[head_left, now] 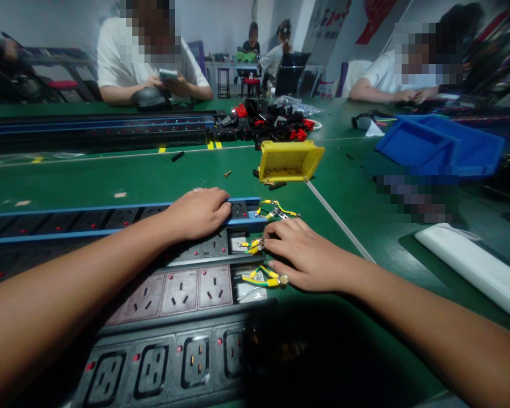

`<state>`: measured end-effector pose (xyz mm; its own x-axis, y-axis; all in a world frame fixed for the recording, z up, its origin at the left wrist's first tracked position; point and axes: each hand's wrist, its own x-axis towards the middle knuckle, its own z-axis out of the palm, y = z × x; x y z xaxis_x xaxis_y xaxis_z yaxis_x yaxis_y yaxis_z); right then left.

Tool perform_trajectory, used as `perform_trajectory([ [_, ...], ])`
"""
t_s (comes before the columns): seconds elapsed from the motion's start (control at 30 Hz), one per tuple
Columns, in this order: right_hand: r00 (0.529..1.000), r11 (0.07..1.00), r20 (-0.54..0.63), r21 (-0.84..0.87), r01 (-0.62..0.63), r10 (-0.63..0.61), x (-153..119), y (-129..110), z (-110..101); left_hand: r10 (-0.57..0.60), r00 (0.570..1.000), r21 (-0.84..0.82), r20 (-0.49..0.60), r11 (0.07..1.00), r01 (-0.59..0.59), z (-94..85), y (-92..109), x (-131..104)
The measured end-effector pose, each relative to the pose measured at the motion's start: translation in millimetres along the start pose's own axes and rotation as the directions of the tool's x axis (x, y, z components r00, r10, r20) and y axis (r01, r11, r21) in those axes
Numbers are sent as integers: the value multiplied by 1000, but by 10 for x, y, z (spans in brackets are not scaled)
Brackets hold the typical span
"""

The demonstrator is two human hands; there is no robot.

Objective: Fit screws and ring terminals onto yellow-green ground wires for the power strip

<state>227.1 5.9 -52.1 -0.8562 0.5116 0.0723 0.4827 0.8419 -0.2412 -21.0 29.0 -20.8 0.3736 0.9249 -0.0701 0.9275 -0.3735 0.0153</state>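
My left hand (199,214) is closed over a blue-edged power strip (123,218), its fingers curled across the strip near the right end. Beside that end, my right hand (308,255) pinches a short yellow-green wire (253,245) with metal ring terminals. This wire comes from the second strip, a black one (212,245). Another yellow-green wire (287,209) sticks out of the blue-edged strip. Below, a reddish-brown socket strip (181,292) has its own yellow-green wire (266,277) with a round metal end. My right fingertips are partly hidden.
Nearest me lies a black socket strip (153,368), its right end in deep shadow. A tipped yellow bin (291,161) holds small brass-coloured parts. Beyond are a heap of black and red parts (267,122), blue bins (440,144) and a white bar (471,269). People sit across the table.
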Motion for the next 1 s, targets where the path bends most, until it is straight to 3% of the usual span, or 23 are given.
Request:
perform_trajectory([
  [0.33,1000,1000,20,11,-1,1,10,12,-18,-7,1000,-113,10,994,8,5,-67,87],
  [0.63,999,999,33,46,-8,7,6,25,-32,-139,987,-66,83,987,144,100,-389,763],
  [0.8,999,999,35,50,-12,11,6,41,-53,-51,983,-128,176,989,74,96,-320,882],
  [1.0,999,998,35,59,-17,15,1,41,-55,109,958,-254,266,966,-39,-110,-103,674],
])
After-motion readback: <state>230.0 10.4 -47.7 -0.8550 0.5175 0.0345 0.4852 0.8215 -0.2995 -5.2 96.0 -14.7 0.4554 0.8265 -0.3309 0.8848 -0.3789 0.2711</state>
